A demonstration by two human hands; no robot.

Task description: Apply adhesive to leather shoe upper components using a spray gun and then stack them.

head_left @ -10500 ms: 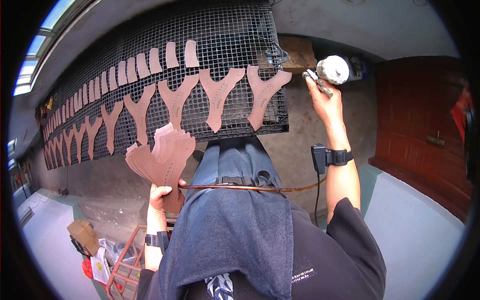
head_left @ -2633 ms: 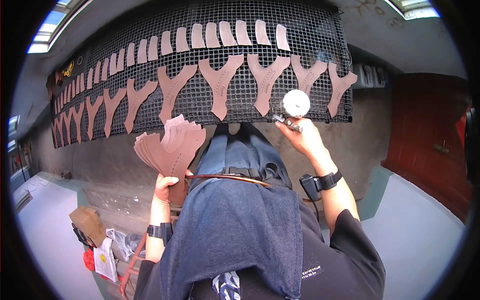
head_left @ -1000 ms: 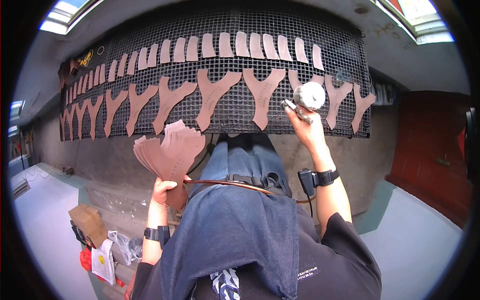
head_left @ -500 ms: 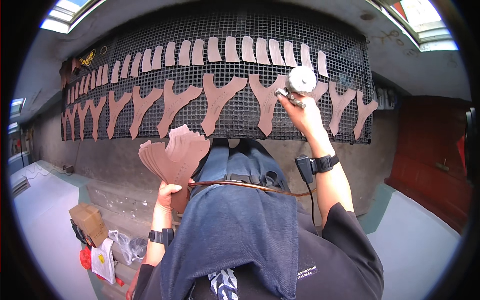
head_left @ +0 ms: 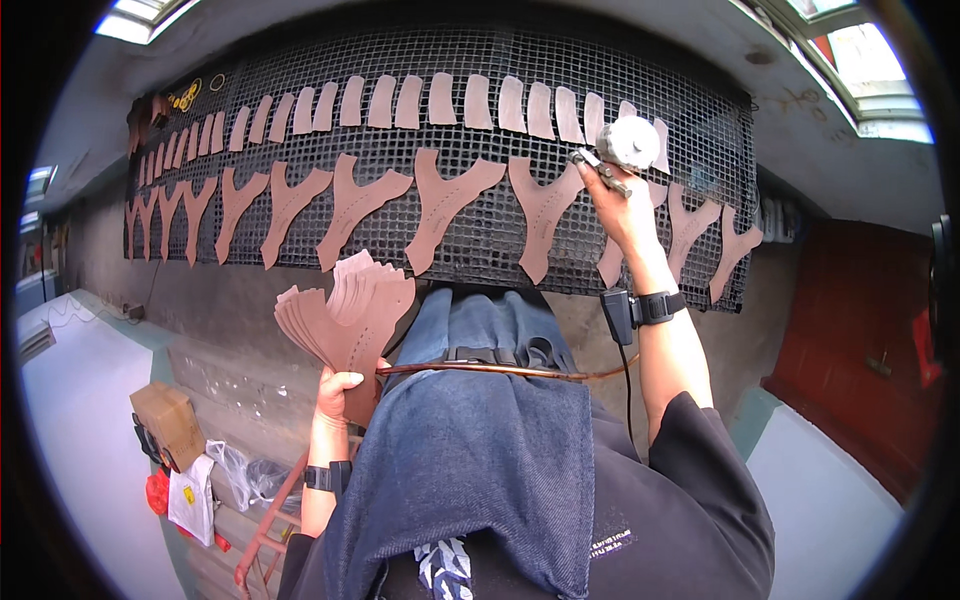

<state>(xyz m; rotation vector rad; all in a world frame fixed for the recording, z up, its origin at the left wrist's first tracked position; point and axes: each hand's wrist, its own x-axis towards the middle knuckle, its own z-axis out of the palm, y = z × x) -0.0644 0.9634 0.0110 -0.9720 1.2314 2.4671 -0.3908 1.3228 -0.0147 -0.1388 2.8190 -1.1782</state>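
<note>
My left hand (head_left: 333,393) grips the narrow end of a fanned stack of brown Y-shaped leather-like pieces (head_left: 350,318), thumb on top. My right hand (head_left: 626,212) is wrapped round the handle of a spray gun (head_left: 627,145) with a round silvery cup. The gun hangs over the right part of a black mesh rack (head_left: 560,55). A row of matching Y-shaped pieces (head_left: 448,205) lies spread along the rack's near side; the gun and my hand partly cover one. Behind them runs a row of small curved strips (head_left: 440,100).
A brown hose (head_left: 490,370) crosses in front of my waist. Yellow rings (head_left: 187,95) lie at the rack's far left. A cardboard box (head_left: 168,425) and plastic bags (head_left: 250,475) sit at lower left, near a reddish metal frame (head_left: 265,535). A dark red panel (head_left: 850,360) stands at right.
My right hand and the spray gun have shifted slightly to the right over the rack. The view has tilted a little; the left hand still holds the stack in much the same place.
</note>
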